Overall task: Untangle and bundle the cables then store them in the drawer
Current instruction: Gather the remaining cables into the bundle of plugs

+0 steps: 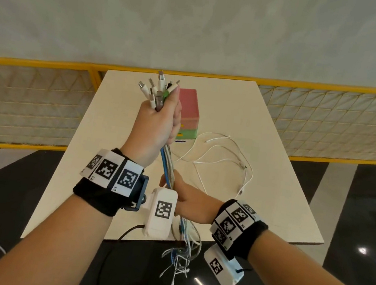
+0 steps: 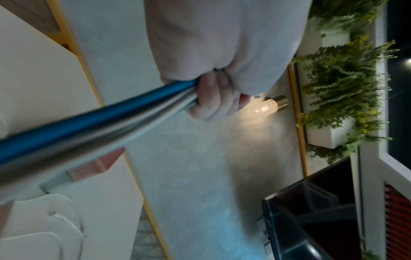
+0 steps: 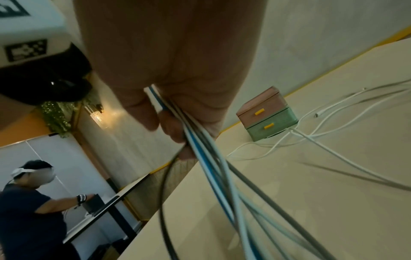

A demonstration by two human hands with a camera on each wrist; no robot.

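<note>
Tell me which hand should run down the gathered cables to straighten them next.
Right, probably. The left hand grips the cable bundle just below the plugs, anchoring it. The right hand already has its grip lower on the strands, with loose tails hanging below it.

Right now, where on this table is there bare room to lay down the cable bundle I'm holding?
The table is bare along its left strip, between its left edge and your left hand, and along its right side past the loose white cables. The middle is crowded: those cables sprawl in front of the drawer box.
</note>
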